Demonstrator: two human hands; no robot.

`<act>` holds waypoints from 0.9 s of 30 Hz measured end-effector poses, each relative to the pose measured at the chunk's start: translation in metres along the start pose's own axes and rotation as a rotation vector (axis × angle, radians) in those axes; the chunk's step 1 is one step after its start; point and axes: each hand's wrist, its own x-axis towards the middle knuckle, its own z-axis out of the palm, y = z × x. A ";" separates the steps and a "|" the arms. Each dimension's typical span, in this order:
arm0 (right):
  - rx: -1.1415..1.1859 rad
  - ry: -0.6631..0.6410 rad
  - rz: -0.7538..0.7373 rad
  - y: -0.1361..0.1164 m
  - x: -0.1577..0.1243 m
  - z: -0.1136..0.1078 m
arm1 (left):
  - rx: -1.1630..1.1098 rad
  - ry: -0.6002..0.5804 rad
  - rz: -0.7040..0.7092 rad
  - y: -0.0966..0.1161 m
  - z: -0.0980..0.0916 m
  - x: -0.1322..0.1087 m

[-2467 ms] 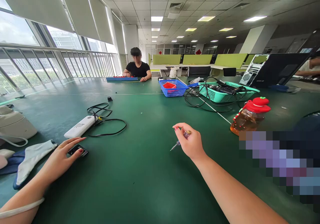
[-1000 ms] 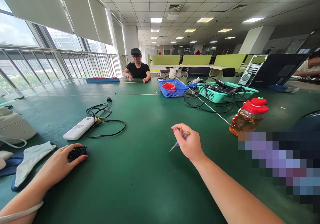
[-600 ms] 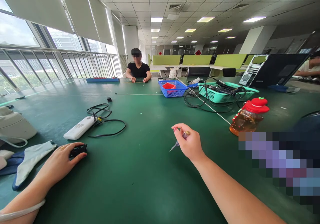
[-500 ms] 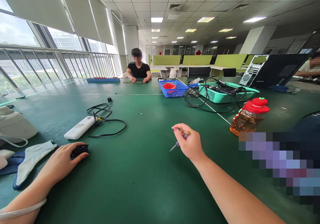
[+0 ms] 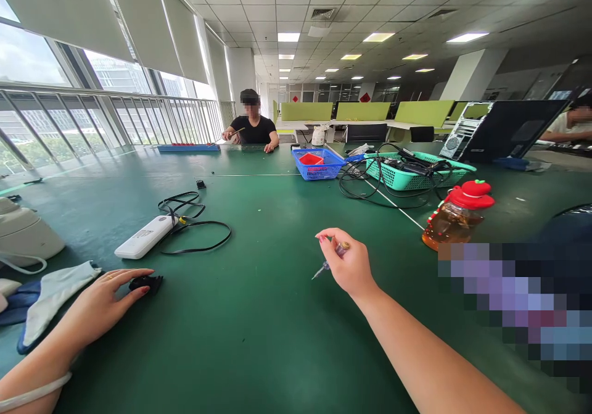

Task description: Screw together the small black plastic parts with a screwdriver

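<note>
My left hand (image 5: 104,303) lies on the green table with its fingers curled round a small black device (image 5: 147,282); the fingertips pinch its near edge. My right hand (image 5: 348,264) hovers over the middle of the table. Its fingers are closed on a small screwdriver (image 5: 329,261) with a clear handle, the metal tip pointing down and to the left. A white strap circles my left wrist.
A white power bank (image 5: 140,236) with a black cable (image 5: 197,223) lies beyond my left hand. White gloves (image 5: 53,287) and a white appliance (image 5: 23,232) sit at the far left. A red-capped bottle (image 5: 456,219), a blue basket (image 5: 317,163) and a teal basket (image 5: 407,170) stand to the right. A person sits across the table.
My left hand went from fingers stretched over the black device to closed on it, and the device has been turned and shifted a little. My right hand has barely moved.
</note>
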 end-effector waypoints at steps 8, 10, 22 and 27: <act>0.017 0.000 -0.046 0.000 -0.001 0.002 | -0.109 -0.021 0.201 0.075 0.004 0.004; 0.011 0.000 -0.064 -0.001 -0.002 0.002 | -0.163 -0.063 0.333 0.110 0.006 0.008; -0.163 -0.064 -0.356 -0.002 -0.007 0.003 | -0.072 -0.135 0.581 0.258 0.077 0.078; -0.162 -0.114 -0.462 -0.006 -0.008 0.005 | -0.152 -0.162 0.529 0.255 0.090 0.075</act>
